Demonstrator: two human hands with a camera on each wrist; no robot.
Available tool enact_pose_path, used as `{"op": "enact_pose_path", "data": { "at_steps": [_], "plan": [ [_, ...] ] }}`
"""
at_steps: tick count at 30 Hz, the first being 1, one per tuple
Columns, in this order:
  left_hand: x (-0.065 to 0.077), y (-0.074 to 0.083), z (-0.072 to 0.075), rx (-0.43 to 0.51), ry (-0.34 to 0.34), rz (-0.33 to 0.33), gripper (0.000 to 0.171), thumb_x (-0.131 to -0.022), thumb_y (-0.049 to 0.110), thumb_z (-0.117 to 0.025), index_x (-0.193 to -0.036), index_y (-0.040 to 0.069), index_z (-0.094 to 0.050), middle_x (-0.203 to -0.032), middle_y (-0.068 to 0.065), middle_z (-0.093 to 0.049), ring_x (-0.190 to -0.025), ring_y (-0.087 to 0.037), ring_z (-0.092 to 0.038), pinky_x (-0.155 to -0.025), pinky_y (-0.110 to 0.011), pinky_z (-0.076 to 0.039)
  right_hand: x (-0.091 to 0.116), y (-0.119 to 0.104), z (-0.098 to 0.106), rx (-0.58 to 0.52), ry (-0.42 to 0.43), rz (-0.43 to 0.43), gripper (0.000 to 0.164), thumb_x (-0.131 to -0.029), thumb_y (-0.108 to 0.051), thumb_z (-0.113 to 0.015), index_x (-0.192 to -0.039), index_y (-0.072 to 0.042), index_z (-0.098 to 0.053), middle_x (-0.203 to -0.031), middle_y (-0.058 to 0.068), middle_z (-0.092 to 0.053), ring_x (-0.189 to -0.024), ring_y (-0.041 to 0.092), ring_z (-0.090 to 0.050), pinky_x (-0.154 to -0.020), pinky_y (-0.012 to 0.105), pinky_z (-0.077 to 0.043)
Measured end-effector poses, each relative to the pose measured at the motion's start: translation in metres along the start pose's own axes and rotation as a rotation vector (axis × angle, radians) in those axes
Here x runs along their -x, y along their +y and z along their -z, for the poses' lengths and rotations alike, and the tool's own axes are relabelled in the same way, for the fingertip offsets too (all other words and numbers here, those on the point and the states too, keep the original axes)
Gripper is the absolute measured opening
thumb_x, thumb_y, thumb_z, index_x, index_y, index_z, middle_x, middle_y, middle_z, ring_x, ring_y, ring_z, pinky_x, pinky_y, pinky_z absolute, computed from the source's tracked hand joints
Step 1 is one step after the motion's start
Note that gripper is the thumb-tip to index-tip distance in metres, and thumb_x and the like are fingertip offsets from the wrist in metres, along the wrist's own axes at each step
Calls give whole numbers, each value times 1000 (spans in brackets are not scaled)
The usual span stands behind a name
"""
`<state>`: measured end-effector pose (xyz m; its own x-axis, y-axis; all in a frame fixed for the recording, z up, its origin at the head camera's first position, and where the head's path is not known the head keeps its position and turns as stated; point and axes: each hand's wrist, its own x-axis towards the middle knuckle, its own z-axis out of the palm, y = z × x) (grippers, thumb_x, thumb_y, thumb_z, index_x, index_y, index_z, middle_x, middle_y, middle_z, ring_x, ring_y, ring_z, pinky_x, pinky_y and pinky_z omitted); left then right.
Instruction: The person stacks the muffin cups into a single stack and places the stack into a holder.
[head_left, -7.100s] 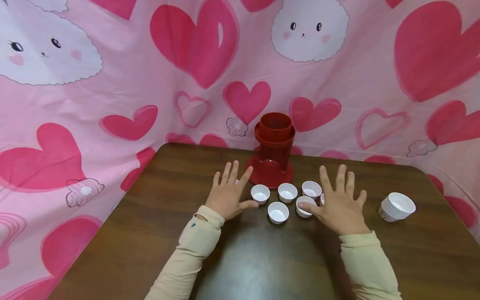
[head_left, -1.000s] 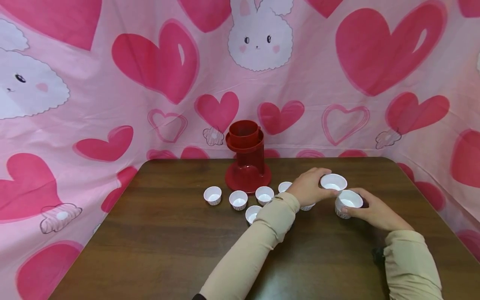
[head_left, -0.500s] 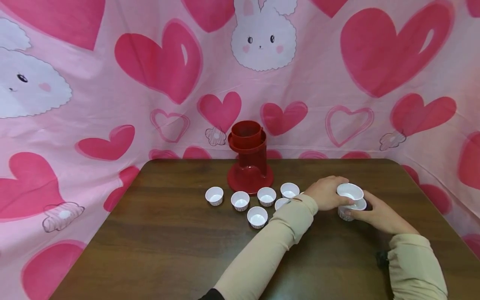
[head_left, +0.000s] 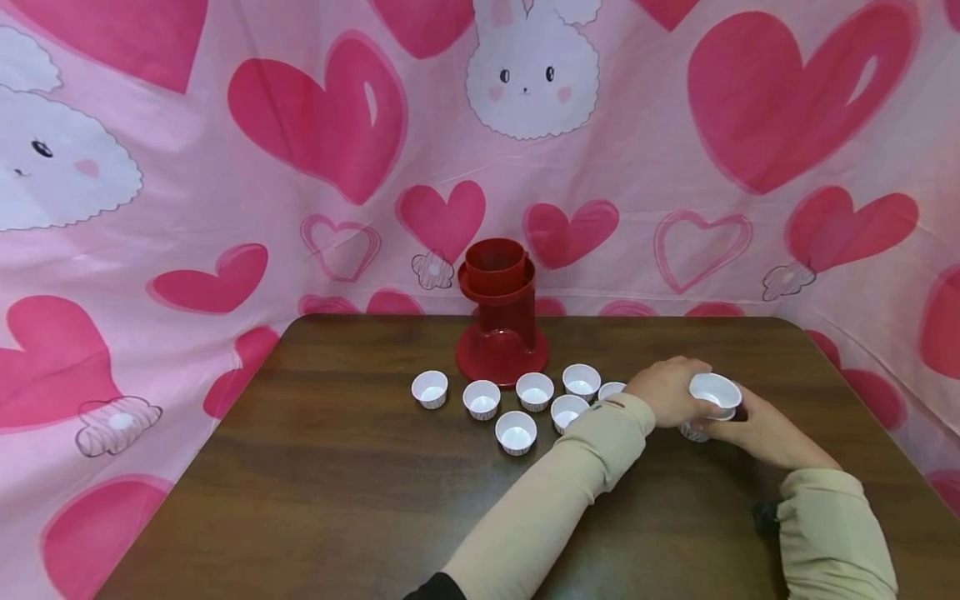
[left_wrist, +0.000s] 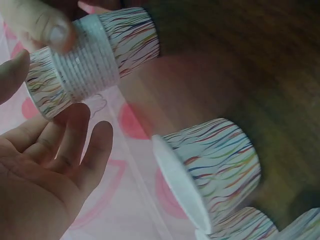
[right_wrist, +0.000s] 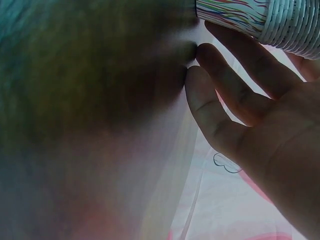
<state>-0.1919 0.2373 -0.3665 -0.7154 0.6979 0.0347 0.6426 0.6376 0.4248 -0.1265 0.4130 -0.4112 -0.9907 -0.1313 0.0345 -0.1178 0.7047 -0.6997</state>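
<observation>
My left hand (head_left: 670, 392) holds a white paper baking cup (head_left: 715, 390) by its side at the right of the table. The cup stands over a stack of such cups (head_left: 693, 432), and my right hand (head_left: 776, 429) grips that stack. In the left wrist view the striped wall of the top cup (left_wrist: 46, 85) rises out of the closely nested rims of the stack (left_wrist: 87, 57), with the right thumb (left_wrist: 52, 32) pressed on them. The right fingertips (right_wrist: 205, 55) reach down to the tabletop beside the stack in the right wrist view.
Several single baking cups (head_left: 516, 433) stand upright left of the hands, one partly covered by the left sleeve (head_left: 555, 492). Behind them is a red two-tier plastic stand (head_left: 501, 317) on a round base. A pink heart-patterned cloth (head_left: 337, 125) hangs behind the brown table (head_left: 300, 483).
My left hand has carried its cup rightward, from beside the stack to over it. The right hand has kept its grip on the stack. Seven seconds ago both hands were spread above the cups.
</observation>
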Motion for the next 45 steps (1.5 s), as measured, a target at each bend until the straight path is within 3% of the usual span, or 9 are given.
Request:
{"op": "enact_pose_path", "data": {
  "at_steps": [3,9,17,24,28,31,37,41,45],
  "plan": [
    [0,-1,-3,-22,6,-2,55,-89,47,-75,-138,25,-62,-124,16,-62,-106,5,-54,-83,-10,-38,0,0,0,-13,9,3,66,-88,-18,-80,-139,6,-45,-126,22,-57,-102,8,-50,-82,28,-46],
    [0,-1,-9,-21,24,17,47,-86,46,-79,-127,25,-67,-107,14,-61,-90,3,-52,-71,-11,-37,-1,0,0,19,5,9,58,-87,-18,-80,-131,7,-51,-120,19,-60,-99,13,-53,-82,37,-47],
    [6,-2,-18,-37,59,89,54,-84,49,-80,-133,31,-65,-113,16,-64,-98,4,-56,-75,-13,-41,-2,3,-1,10,18,31,55,-83,-14,-83,-126,6,-55,-114,14,-62,-93,8,-54,-78,24,-46],
    [19,1,-17,-230,95,87,45,-86,47,-77,-128,36,-67,-108,15,-65,-92,-4,-64,-66,-23,-48,-1,0,-1,23,-2,13,56,-86,-21,-82,-127,5,-55,-114,14,-62,-96,17,-55,-79,32,-48],
    [31,0,-14,-296,79,77,29,-91,40,-71,-119,32,-67,-99,14,-69,-87,-2,-65,-60,-26,-48,1,-3,1,40,-18,-11,57,-88,-26,-80,-129,3,-54,-115,14,-62,-97,19,-55,-80,36,-49],
    [41,-3,-8,-275,33,38,20,-95,40,-67,-112,30,-67,-91,17,-68,-80,1,-62,-58,-25,-47,1,-4,2,51,-21,-15,58,-89,-25,-80,-130,4,-53,-116,16,-62,-98,21,-55,-80,40,-49],
    [68,-14,10,-177,-109,-83,27,-98,41,-64,-122,33,-71,-104,22,-67,-90,6,-59,-75,-18,-47,0,-1,2,57,-37,-38,61,-89,-23,-79,-132,8,-50,-116,20,-61,-101,29,-56,-81,47,-49],
    [90,-29,23,-127,-103,-137,33,-99,38,-63,-131,28,-68,-118,17,-67,-104,5,-59,-85,-15,-45,-1,-2,1,61,-32,-41,61,-88,-22,-79,-131,9,-50,-114,19,-62,-100,28,-57,-81,44,-49],
    [112,-50,31,-95,-47,-136,32,-100,32,-64,-131,23,-68,-113,13,-67,-102,4,-59,-84,-15,-45,0,-2,2,73,-23,-27,58,-87,-24,-80,-128,7,-53,-111,15,-63,-95,22,-56,-78,37,-49]
  ]
}}
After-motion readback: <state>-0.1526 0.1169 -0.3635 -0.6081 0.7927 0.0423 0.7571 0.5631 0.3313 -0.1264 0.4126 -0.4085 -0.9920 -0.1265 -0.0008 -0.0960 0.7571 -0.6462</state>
